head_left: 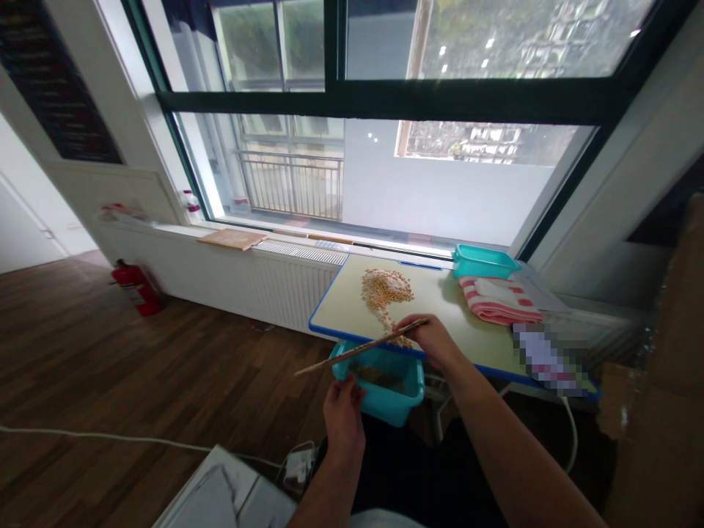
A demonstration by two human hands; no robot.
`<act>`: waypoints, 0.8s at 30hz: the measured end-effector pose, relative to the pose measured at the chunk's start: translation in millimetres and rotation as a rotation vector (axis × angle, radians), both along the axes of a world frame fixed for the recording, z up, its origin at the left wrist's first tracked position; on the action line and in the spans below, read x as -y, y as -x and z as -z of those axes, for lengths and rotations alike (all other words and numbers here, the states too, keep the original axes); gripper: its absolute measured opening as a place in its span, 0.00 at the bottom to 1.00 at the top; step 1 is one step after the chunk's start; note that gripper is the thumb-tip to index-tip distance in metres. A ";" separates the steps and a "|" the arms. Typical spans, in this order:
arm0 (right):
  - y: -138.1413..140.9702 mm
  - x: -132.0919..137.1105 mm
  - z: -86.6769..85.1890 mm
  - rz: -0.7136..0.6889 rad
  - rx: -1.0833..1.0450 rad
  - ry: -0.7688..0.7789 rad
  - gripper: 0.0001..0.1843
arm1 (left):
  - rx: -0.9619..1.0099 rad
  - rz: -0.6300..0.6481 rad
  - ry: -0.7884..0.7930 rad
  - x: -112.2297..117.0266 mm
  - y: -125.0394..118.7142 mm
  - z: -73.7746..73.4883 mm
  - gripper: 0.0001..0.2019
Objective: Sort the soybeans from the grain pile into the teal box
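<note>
My right hand is closed on one end of a thin brown piece of cardboard, seen nearly edge-on. The cardboard slants down to the left over a teal plastic basin, which sits at my lap below the table's front edge. Inside the basin lies a brownish-green layer of small pieces, too dim to name. My left hand pinches the basin's near left rim. On the cream table a pile of tan beans trails forward to the front edge beside my right hand.
A second teal basin and a folded red-and-white towel are at the table's right back. A blurred-out flat object lies on the right corner. Large cardboard stands at far right. A white cable crosses the floor; a fire extinguisher stands left.
</note>
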State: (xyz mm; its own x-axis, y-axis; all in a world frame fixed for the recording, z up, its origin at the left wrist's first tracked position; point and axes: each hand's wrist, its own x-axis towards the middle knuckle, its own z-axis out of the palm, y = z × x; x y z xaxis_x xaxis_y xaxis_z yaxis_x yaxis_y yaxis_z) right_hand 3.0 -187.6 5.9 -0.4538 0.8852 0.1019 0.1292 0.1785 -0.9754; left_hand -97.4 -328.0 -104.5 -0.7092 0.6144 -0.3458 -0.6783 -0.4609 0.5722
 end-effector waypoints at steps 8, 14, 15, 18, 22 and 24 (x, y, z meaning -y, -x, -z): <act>-38.7 13.3 -7.3 0.256 -0.421 0.015 0.10 | -0.019 0.011 0.036 3.0 1.5 -1.2 0.15; -101.1 35.8 3.0 0.717 -0.182 -0.260 0.13 | -0.037 0.047 0.033 1.8 5.3 0.0 0.14; -110.7 40.9 4.4 0.750 -0.031 -0.351 0.14 | -0.038 0.049 0.033 1.8 6.5 0.4 0.14; -131.8 55.1 6.8 0.754 0.278 -0.605 0.16 | -0.041 0.040 0.049 2.1 11.1 0.9 0.14; -141.2 64.8 10.1 0.725 0.369 -0.796 0.16 | -0.050 0.009 0.050 2.1 18.5 1.1 0.13; -142.0 65.2 12.8 0.743 0.383 -0.814 0.16 | -0.048 -0.006 0.052 1.6 22.0 1.1 0.13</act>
State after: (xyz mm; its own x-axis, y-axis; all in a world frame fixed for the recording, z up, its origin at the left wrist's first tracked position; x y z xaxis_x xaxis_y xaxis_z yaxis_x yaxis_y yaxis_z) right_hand 145.0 -252.8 -6.9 0.0251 0.6824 0.7306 0.7260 0.4900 -0.4826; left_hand -119.3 -329.6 -105.6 -0.7293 0.5923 -0.3425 -0.6467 -0.4335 0.6276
